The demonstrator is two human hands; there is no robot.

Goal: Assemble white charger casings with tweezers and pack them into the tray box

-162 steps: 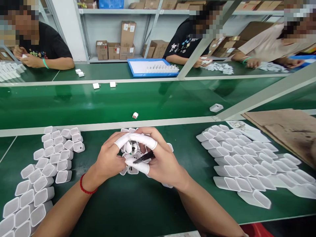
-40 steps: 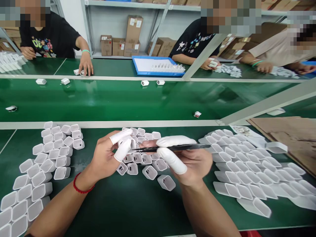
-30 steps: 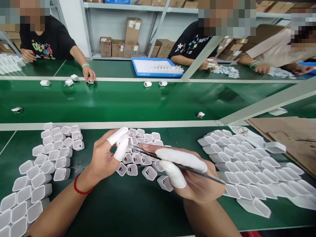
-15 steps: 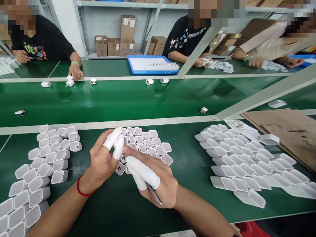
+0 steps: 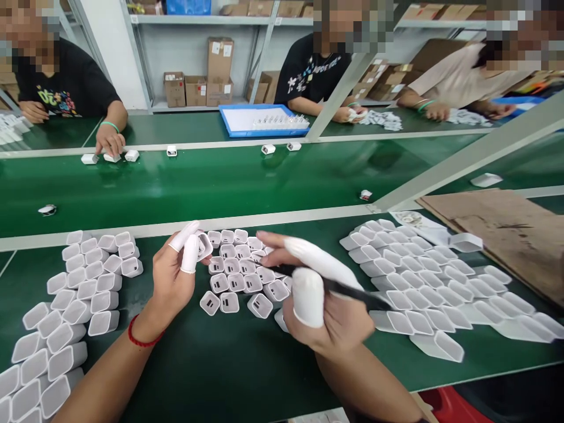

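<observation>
My left hand [image 5: 175, 273], white finger cots on two fingers, is closed around a white charger housing [image 5: 204, 245], its open end facing right. My right hand [image 5: 341, 323], also with white finger cots, grips dark tweezers [image 5: 348, 288]; their thin tip points left over the middle group. Below and between my hands stand several white charger housings [image 5: 236, 282] in rows, with dark slots visible inside. My right hand partly covers the right side of this group.
White housings [image 5: 68, 332] stand in rows at left; open white shells [image 5: 423, 299] lie at right beside cardboard [image 5: 497, 229]. Beyond the bench rail runs a green conveyor belt [image 5: 211, 182] with several white pieces. Across it sit several co-workers, near a blue tray [image 5: 233, 126]. A slanted metal post [image 5: 462, 155] crosses at right.
My hands have moved apart: the right one went right, turning the tweezers to point left, while the left shifted slightly left with its housing. Across the belt, a co-worker's hand moved among white pieces.
</observation>
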